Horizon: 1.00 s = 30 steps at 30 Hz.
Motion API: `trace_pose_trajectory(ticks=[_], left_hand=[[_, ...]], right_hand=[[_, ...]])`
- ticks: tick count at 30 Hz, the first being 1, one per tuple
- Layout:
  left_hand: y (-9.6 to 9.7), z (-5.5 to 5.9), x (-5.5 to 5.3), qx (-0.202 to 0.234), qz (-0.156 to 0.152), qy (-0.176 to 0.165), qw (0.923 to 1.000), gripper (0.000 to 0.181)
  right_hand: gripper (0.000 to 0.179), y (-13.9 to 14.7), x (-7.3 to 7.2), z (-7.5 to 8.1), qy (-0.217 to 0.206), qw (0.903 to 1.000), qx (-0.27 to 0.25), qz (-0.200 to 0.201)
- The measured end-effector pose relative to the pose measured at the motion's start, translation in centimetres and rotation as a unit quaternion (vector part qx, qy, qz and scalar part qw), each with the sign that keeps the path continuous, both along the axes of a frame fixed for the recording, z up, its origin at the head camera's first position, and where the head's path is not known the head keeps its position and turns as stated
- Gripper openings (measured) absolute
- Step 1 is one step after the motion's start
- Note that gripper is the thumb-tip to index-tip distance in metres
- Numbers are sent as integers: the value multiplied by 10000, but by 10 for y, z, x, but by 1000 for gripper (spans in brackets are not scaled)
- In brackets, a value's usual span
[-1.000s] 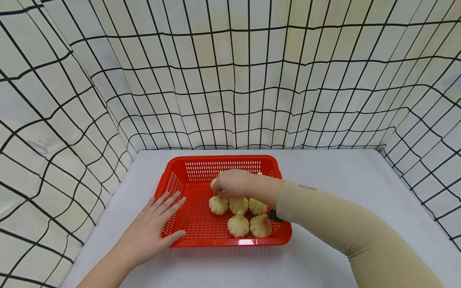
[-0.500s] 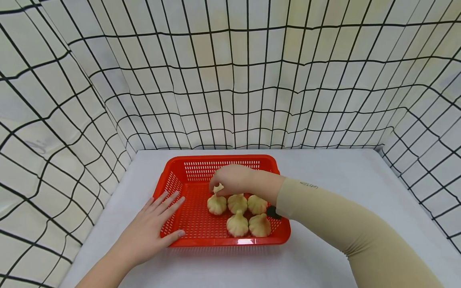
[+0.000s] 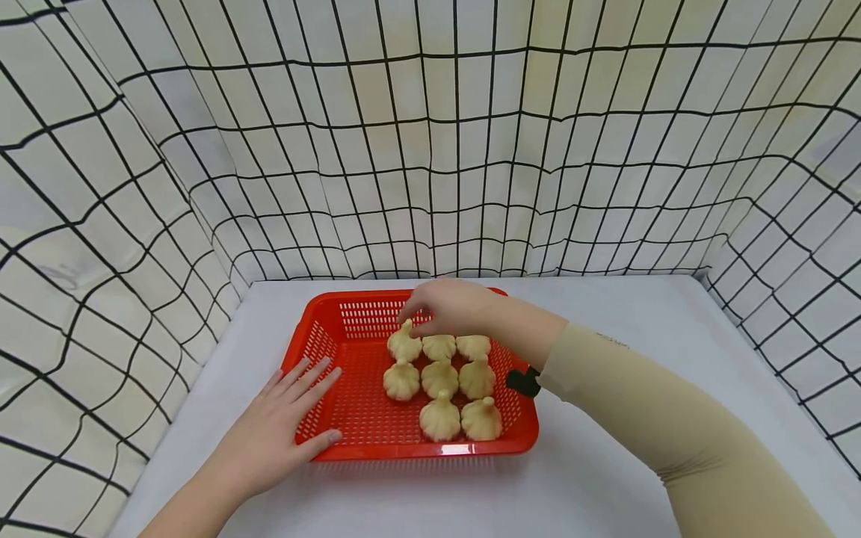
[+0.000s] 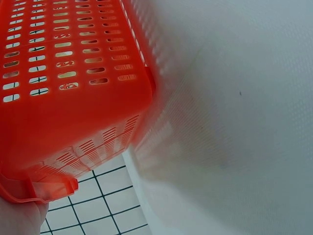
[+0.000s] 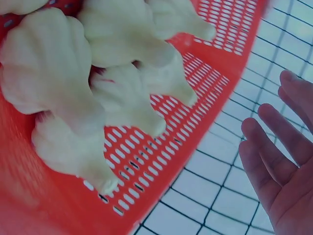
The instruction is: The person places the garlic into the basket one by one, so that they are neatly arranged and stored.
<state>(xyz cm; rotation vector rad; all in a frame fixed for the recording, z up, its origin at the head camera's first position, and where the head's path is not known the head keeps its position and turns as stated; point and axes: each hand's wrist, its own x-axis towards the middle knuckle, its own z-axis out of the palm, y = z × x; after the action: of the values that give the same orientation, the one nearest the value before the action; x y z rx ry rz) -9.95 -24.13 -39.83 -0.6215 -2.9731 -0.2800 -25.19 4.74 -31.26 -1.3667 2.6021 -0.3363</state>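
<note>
A red slotted plastic basket (image 3: 430, 450) holds several pale garlic bulbs in rows on its right side. My right hand (image 3: 454, 308) hovers over the back row, holding nothing. Its fingertips are right at the neck of the back left garlic bulb (image 3: 403, 345). In the right wrist view the fingers (image 5: 279, 152) are loosely bent and apart from the bulbs (image 5: 49, 63). My left hand (image 3: 272, 422) rests over the basket's left front corner, fingers spread and thumb at the front rim. The left wrist view shows the basket's outer wall (image 4: 73, 122) and a bit of that hand (image 4: 19, 218).
The basket stands on a white-covered table (image 3: 619, 329). Black netting (image 3: 430, 164) over white sheeting encloses the back and both sides. A black wrist device (image 3: 522, 382) and a beige sleeve (image 3: 646, 411) are on the right arm, which crosses the basket's right rim.
My right hand has lifted up and back from the left bulbs, uncovering the back row. The left hand has stayed on the basket's corner.
</note>
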Motion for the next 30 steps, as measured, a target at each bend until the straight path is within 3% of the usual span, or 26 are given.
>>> trace_pose_trajectory(ticks=[7, 15, 30], left_hand=[[-1, -1, -1, 4, -33, 53, 10000, 83], [0, -1, 0, -13, 3, 1, 10000, 83], [-3, -4, -2, -13, -99, 140, 9999, 82]], right_hand=[[26, 27, 1, 8, 17, 9972, -655, -369], [27, 60, 11, 16, -96, 9898, -1033, -971], [28, 135, 26, -2, -136, 9710, -1384, -1946]])
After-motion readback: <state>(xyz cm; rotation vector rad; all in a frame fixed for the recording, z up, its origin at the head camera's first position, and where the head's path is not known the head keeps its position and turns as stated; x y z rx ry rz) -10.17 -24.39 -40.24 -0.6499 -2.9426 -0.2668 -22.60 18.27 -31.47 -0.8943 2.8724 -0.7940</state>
